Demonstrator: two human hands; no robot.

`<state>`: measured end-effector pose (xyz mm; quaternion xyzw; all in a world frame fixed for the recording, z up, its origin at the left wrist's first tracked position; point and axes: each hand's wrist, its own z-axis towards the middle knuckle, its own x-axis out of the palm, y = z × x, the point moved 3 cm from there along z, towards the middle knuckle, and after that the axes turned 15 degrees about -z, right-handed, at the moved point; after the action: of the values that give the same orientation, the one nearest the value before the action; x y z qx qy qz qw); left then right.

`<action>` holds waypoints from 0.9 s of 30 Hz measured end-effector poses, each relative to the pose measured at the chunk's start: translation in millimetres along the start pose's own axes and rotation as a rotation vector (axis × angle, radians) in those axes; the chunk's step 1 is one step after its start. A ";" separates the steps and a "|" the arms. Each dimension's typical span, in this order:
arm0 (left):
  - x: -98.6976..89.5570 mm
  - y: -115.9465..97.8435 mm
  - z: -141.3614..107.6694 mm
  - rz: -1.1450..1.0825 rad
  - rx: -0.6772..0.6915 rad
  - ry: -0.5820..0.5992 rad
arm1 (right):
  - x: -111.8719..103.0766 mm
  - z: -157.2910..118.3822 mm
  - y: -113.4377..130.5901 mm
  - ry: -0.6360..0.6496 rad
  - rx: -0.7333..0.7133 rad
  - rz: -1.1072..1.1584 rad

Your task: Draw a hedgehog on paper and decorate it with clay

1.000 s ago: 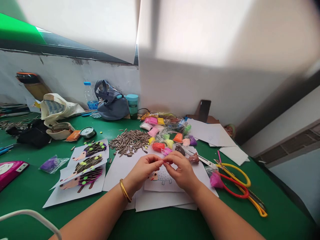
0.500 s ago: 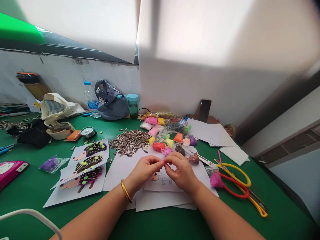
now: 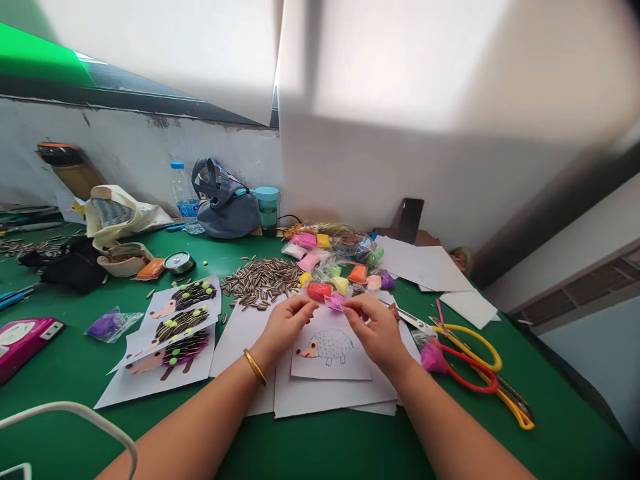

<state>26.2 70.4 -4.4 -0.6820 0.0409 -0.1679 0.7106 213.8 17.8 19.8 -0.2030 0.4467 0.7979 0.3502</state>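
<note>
On a stack of white paper lies a hedgehog drawing point(image 3: 331, 348) with outlined spines, a peach face and a dark nose. My left hand point(image 3: 289, 327) hovers over its upper left, thumb and fingers pressed together; anything in that pinch is too small to make out. Above the drawing's right side is my right hand point(image 3: 373, 327), its fingers curled in a pinch whose contents I cannot make out. Just beyond the right fingertips sits a pink clay packet point(image 3: 334, 302). A heap of striped sunflower seeds point(image 3: 263, 280) lies beyond my left hand.
Finished hedgehog pictures point(image 3: 183, 327) with seed spines and green dots lie at left. Several coloured clay packets point(image 3: 319, 291) lie behind the drawing. Red-handled scissors point(image 3: 475, 373) and yellow-handled scissors point(image 3: 495, 347) rest at right. A blue-lidded cup point(image 3: 267, 210) stands by the wall.
My hands, which met at the fingertips above the drawing, have drawn apart. The whole hedgehog drawing now shows between them.
</note>
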 end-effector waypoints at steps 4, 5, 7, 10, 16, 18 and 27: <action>-4.0 9.7 6.5 -0.004 -0.004 0.042 | 11.5 -10.3 1.2 0.153 -0.050 0.011; -3.8 11.6 6.8 0.024 0.004 0.057 | 14.9 -15.4 2.9 0.203 -0.060 0.005; -3.1 15.2 6.6 0.102 0.027 0.083 | 20.1 -27.1 7.1 0.289 -0.061 -0.019; -2.6 19.9 6.5 0.197 0.064 0.100 | 24.7 -43.7 15.8 0.371 -0.108 -0.077; -2.3 22.3 7.2 0.317 0.099 0.135 | 37.2 -56.2 24.8 0.324 -0.311 -0.252; -2.0 21.5 7.1 0.361 0.100 0.147 | 40.8 -56.6 23.0 0.316 -0.332 -0.308; -0.9 18.8 6.3 0.492 0.127 0.150 | 27.2 -72.4 22.4 0.354 -0.340 -0.339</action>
<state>30.6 76.9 -22.6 -0.5912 0.2475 -0.0423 0.7664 179.7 -41.8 -22.3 -0.4664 0.3205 0.7435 0.3562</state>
